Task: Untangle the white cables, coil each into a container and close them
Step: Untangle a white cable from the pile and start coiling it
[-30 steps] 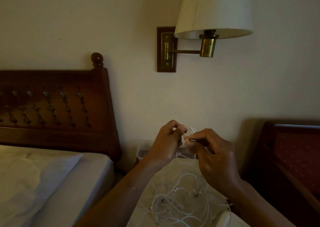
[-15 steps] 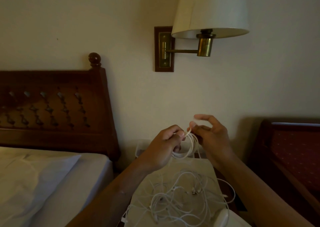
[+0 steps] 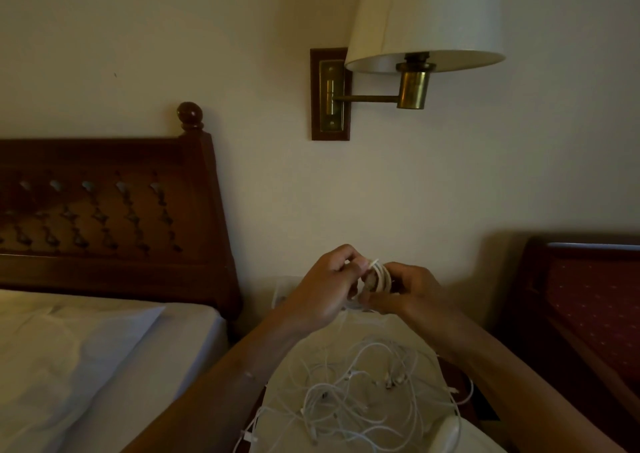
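Above the nightstand (image 3: 349, 355), both hands pinch a coiled cable (image 3: 380, 275).

Glossy dark carved wooden headboard (image 3: 104, 210), polished brass lamp arm (image 3: 412, 89), matt cream fabric lampshade (image 3: 426, 13), creased matt white cloth bedsheet (image 3: 86, 366), smooth white plastic-sheathed cables (image 3: 381, 274).

Head-worn view, forward, slightly downward.

Two bare grips: left grip (image 3: 325, 290) and right grip (image 3: 412, 297), each slim-fingered, with a short-trimmed nail (image 3: 362, 264) showing on the left thumb. Bare left forearm (image 3: 239, 380) and bare right forearm (image 3: 519, 383), uncovered down to the lower frame edge. Small fleck (image 3: 250, 375) on the left forearm. Dimly lit, finer detail lost.
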